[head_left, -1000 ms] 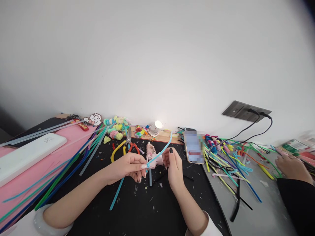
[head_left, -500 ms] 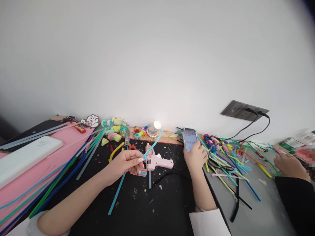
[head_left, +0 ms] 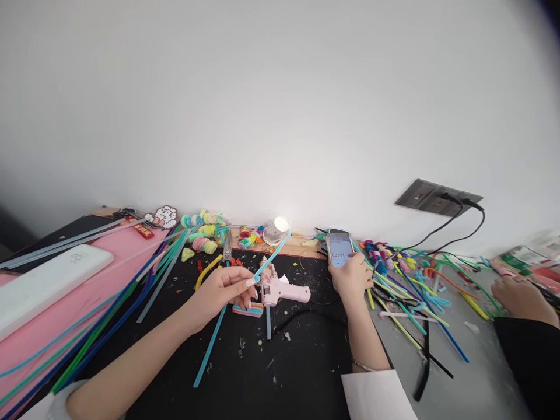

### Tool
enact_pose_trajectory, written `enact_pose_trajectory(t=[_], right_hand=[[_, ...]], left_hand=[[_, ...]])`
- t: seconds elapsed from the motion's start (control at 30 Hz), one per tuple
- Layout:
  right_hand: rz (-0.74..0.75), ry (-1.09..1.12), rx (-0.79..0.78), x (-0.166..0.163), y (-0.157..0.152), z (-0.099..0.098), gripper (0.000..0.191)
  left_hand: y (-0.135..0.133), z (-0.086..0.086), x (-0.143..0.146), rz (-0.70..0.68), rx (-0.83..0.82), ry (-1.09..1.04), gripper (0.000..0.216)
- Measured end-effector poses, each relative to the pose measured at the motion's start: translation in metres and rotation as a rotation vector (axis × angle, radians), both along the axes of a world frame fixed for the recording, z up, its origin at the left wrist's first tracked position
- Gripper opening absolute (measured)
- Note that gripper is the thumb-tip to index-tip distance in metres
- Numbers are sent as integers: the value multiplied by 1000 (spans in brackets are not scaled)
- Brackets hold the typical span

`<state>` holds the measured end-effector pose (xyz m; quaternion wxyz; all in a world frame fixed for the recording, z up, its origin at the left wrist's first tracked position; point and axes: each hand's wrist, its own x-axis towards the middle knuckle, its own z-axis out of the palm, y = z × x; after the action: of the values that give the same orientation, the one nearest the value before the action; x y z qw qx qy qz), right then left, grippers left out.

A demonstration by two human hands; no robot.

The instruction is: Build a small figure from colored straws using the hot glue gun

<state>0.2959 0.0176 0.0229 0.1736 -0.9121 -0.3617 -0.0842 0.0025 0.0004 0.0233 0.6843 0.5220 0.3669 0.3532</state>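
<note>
My left hand (head_left: pixel 225 290) pinches the lower end of a light blue strip (head_left: pixel 273 255) that curves up and to the right above the black mat (head_left: pixel 271 373). My right hand (head_left: pixel 350 279) rests on a phone (head_left: pixel 340 249) lying at the mat's right edge, fingers curled round its lower part; its screen shows a timer. Between the hands a pink glue gun (head_left: pixel 282 288) lies on the mat. A small striped pink and blue piece (head_left: pixel 248 310) lies just below my left hand.
Long coloured strips (head_left: pixel 109 315) fan across a pink sheet (head_left: pixel 52 315) on the left, beside a white case (head_left: pixel 44 280). Pliers (head_left: pixel 228 245), coiled rolls (head_left: pixel 205 227) and a tape reel (head_left: pixel 275 229) sit near the wall. Another person's hand (head_left: pixel 520 297) works among strips on the right.
My right hand let go of the blue strip and moved right onto the phone. My left hand kept the strip, which now points up and right.
</note>
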Motion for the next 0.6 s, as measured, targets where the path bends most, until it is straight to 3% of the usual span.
enact_pose_trajectory(t=[0.23, 0.37, 0.43, 0.53, 0.6], right_hand=[[48, -16, -14, -6, -5, 0, 51], [142, -36, 71, -5, -10, 1, 58], [275, -44, 191, -4, -12, 4, 50], [609, -4, 406, -8, -15, 8, 16], [813, 82, 454, -15, -18, 9, 15]], left_hand=[[-1, 3, 0, 43, 10, 3, 27], [0, 3, 0, 88, 26, 22, 25], [0, 4, 0, 118, 49, 44, 24], [1, 5, 1, 151, 94, 76, 25], [1, 5, 0, 164, 118, 92, 25]])
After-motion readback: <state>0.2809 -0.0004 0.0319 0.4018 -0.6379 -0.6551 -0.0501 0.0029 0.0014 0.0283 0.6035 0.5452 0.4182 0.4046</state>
